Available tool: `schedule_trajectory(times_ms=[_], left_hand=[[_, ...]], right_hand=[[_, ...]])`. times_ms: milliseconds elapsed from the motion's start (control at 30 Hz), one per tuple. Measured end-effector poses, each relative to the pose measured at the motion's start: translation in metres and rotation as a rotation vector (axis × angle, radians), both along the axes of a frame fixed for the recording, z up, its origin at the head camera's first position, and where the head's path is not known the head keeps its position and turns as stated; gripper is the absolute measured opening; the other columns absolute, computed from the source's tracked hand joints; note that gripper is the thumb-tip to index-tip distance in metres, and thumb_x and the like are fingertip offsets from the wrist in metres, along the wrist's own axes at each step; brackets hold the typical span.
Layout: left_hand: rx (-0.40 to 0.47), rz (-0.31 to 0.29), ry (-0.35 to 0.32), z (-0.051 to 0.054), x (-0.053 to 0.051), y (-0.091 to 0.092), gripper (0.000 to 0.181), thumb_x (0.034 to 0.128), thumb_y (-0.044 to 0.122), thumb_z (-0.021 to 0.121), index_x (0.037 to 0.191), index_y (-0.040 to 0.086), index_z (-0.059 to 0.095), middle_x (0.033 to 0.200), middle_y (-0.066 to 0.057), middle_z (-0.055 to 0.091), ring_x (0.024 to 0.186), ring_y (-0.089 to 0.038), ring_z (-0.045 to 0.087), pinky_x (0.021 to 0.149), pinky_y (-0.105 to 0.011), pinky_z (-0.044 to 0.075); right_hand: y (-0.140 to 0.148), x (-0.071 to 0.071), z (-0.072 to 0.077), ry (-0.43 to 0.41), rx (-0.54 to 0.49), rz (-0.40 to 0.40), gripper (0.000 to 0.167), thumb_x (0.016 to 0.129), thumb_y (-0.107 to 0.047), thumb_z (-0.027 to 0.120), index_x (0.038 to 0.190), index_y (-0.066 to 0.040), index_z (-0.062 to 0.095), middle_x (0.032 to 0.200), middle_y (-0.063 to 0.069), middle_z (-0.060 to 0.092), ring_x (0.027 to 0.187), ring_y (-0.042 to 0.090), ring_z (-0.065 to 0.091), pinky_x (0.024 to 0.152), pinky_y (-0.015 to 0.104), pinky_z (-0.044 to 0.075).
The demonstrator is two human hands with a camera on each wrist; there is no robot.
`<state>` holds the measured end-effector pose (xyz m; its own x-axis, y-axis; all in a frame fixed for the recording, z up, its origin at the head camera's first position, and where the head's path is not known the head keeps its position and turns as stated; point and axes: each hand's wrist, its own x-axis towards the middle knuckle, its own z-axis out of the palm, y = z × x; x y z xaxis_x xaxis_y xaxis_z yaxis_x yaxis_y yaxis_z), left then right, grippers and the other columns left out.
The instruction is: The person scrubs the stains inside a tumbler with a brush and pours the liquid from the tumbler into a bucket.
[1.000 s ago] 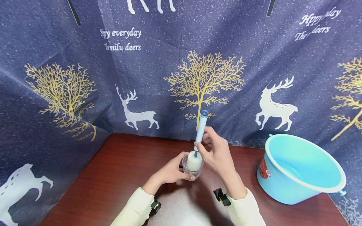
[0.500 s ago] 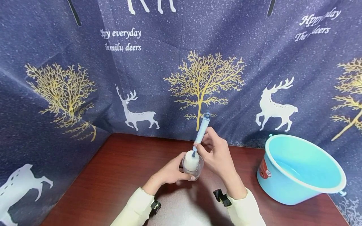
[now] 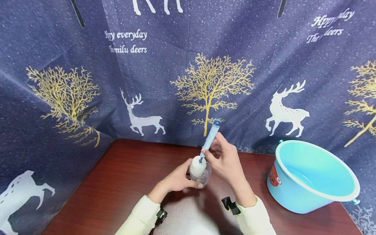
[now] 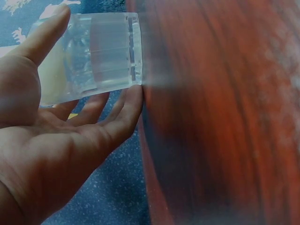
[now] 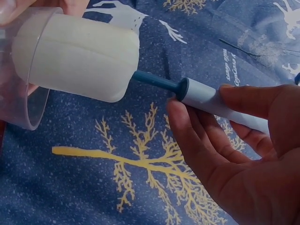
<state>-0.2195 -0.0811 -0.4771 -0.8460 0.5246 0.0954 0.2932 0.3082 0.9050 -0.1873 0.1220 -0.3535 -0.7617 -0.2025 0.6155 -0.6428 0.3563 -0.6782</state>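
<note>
A long-handled brush (image 3: 210, 138) with a white cylindrical sponge head leans at a slant, its long axis rising from the lower left to the upper right in the head view, with the dark blue cap (image 3: 217, 123) uppermost and the sponge (image 5: 79, 58) pointing down into the mouth of a clear, see-through cup (image 4: 110, 56). Only the sponge's far end sits inside the rim; most of it stands out of the cup. The right hand (image 3: 227, 160) pinches the smooth, pale blue, rod-shaped handle (image 5: 206, 96) near its lower end, thumb and fingers nearly closed, just above the thin dark blue stem (image 5: 157, 81). The left hand (image 3: 177, 178) is spread wide around the cup, thumb on one side and fingers on the other, the thick base facing the table (image 3: 126, 182); whether it touches cannot be told. That table is glossy reddish-brown wood grain. A light blue plastic bucket (image 3: 290, 192) with a pale rim stands on the right. Behind hangs creased navy fabric (image 3: 164, 75) printed with gold trees (image 3: 211, 88) and white deer (image 3: 145, 121).
</note>
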Motion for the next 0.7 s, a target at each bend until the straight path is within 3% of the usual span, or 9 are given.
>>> schedule_trajectory(times_ms=[700], left_hand=[[-0.009, 0.006, 0.001, -0.0012, -0.0002, -0.0003, 0.074, 0.0814, 0.017, 0.094, 0.140, 0.011, 0.049, 0.131, -0.004, 0.064, 0.124, -0.021, 0.063, 0.101, -0.034, 0.054]], right_hand=[[-0.0010, -0.0036, -0.0024, 0.008, -0.009, -0.010, 0.030, 0.091, 0.007, 0.076, 0.110, -0.010, 0.060, 0.086, 0.002, 0.076, 0.081, 0.015, 0.075, 0.071, 0.032, 0.062]])
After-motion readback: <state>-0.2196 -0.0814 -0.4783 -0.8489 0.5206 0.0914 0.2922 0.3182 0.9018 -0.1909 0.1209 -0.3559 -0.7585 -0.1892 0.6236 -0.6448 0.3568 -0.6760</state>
